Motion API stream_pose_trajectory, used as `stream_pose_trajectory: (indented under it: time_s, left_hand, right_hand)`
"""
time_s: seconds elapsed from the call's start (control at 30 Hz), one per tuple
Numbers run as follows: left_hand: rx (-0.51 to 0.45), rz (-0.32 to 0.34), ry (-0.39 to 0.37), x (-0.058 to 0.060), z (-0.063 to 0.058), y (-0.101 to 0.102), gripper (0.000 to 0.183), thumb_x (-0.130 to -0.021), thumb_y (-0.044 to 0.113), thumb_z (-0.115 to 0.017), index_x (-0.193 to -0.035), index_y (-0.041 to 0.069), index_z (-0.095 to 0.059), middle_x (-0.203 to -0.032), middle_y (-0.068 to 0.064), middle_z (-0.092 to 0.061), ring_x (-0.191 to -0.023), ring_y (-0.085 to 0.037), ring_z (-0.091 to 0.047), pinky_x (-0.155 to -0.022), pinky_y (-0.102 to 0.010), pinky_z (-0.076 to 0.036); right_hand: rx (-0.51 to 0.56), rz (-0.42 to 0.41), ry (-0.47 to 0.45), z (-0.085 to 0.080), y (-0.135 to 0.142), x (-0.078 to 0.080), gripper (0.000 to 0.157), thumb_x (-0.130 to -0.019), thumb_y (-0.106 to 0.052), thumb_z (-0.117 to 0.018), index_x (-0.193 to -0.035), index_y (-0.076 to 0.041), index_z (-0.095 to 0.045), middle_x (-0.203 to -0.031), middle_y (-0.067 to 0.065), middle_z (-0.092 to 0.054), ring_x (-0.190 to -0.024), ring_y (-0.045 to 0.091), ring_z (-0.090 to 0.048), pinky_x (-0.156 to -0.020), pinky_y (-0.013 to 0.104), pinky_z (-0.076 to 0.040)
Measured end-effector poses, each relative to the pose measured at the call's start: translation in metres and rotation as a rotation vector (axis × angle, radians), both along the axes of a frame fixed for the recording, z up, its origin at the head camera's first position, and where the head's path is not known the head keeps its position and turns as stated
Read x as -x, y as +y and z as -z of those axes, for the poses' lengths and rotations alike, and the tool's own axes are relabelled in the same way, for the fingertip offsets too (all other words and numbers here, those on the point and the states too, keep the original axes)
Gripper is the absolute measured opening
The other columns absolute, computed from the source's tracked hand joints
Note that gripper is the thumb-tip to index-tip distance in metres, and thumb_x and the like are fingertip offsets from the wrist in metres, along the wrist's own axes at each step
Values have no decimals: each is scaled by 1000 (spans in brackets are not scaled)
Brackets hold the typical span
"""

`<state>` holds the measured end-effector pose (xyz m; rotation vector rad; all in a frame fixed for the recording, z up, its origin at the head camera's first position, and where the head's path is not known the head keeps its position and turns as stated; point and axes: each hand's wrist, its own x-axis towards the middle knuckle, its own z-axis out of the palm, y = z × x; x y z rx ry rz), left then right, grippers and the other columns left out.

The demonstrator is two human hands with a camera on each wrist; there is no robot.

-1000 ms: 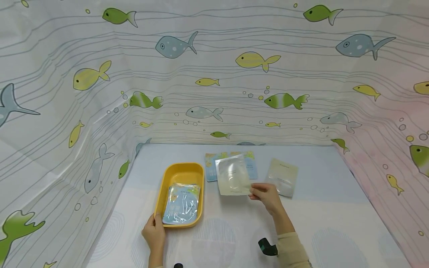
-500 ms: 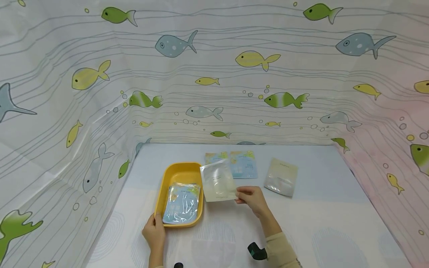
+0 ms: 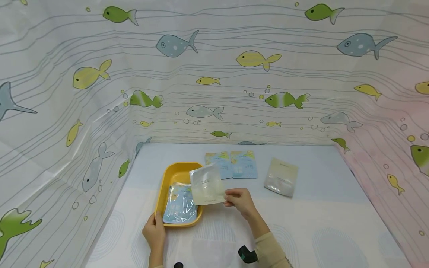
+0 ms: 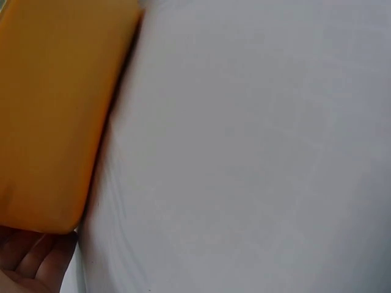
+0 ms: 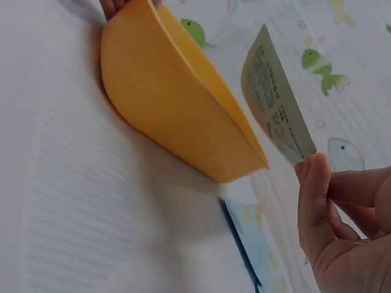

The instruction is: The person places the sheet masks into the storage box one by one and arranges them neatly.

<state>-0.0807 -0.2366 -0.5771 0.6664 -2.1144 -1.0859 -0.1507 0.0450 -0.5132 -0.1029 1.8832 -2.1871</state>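
My right hand [image 3: 242,203] pinches a pale cream, shiny sachet [image 3: 207,185] by its lower right corner. In the head view the sachet overlaps the right side of a yellow plastic tub [image 3: 162,191]; the right wrist view shows it raised above the tub's rim, printed side facing that camera [image 5: 266,91]. Several blue sachets [image 3: 179,208] lie stacked inside the tub. At the tub's near left corner, my left hand [image 3: 155,232] grips the rim with the thumb on top; its fingers [image 4: 52,259] show under the corner in the left wrist view.
Two blue sachets [image 3: 244,165] lie side by side behind the tub to the right. Further right is another cream sachet [image 3: 281,178], flat on the pale patterned cloth [image 3: 321,208]. A fish-printed curtain [image 3: 234,85] rises at the back and both sides.
My right hand has carried the cream sachet leftward and slightly nearer, from in front of the two blue sachets to over the tub's right side. The left hand and tub have stayed put.
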Motion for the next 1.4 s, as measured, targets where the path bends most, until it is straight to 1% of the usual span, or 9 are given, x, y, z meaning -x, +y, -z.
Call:
stream_pose_trajectory:
  time_s: [0.23,0.53,0.7,0.8,0.9,1.0,1.1,1.27,1.4]
  left_hand:
    - [-1,3,6,0,1,0,24,-91,6,-51,-91,-12,-67,-84,-26,-68,-77,-40,-63,-59,-7,-33]
    - [1,-2,2,1,1,0,24,-91,6,-51,-91,-11,-67,-85,-26,-68,-77,-40,-63,-59,-8,-34]
    - [2,3,3,0,0,0,23,-91,6,-52,-90,-11,-67,-84,-25,-68,-77,-38,-64,-58,-7,-34]
    - [6,8,6,-1,-1,0,22,-90,6,-53,-90,-10,-68,-81,-24,-69,-73,-33,-63,-57,-7,-34]
    - [11,10,5,-1,-2,0,22,-90,6,-53,-89,-9,-69,-80,-23,-69,-69,-22,-61,-56,-7,-35]
    - [12,11,11,-1,-3,-1,22,-90,6,-53,-89,-9,-69,-80,-22,-69,-67,-11,-58,-56,-7,-35]
    - [13,12,23,-1,-3,-1,21,-90,6,-54,-88,-9,-69,-79,-22,-69,-65,-3,-54,-56,-8,-36]
    - [16,12,42,0,-2,-1,20,-89,5,-55,-87,-9,-69,-76,-22,-68,-63,3,-49,-55,-9,-36]
    - [17,27,47,0,-1,-2,21,-90,5,-54,-86,-10,-68,-73,-22,-67,-58,3,-46,-51,-11,-35]
  right_hand:
    - [1,18,-37,1,-19,-5,26,-83,12,-57,-105,25,-56,-85,24,-66,-57,11,-63,-58,25,-53]
    - [-35,58,-61,0,-39,-10,25,-84,10,-58,-105,22,-58,-84,22,-66,-57,10,-62,-59,25,-53]
    - [-32,50,-65,5,-50,-11,23,-84,10,-59,-103,21,-59,-83,23,-66,-57,11,-63,-60,28,-54]
    - [-18,34,-69,9,-57,-11,21,-84,10,-58,-102,22,-60,-82,23,-66,-56,12,-63,-60,29,-54]
    - [-10,27,-71,12,-63,-12,20,-84,11,-57,-100,22,-60,-81,23,-66,-56,14,-64,-60,30,-54]
    - [-9,31,-70,12,-69,-14,19,-83,12,-57,-99,22,-60,-78,20,-66,-56,17,-64,-61,33,-55]
    - [-14,38,-76,10,-73,-18,20,-82,12,-58,-99,22,-59,-74,16,-65,-57,18,-65,-62,35,-55]
    - [-19,44,-83,8,-80,-21,22,-82,10,-60,-101,21,-58,-73,13,-64,-56,14,-64,-60,32,-55]
    - [-31,37,-87,6,-83,-23,24,-80,9,-62,-101,21,-59,-75,17,-66,-57,19,-66,-62,35,-55]
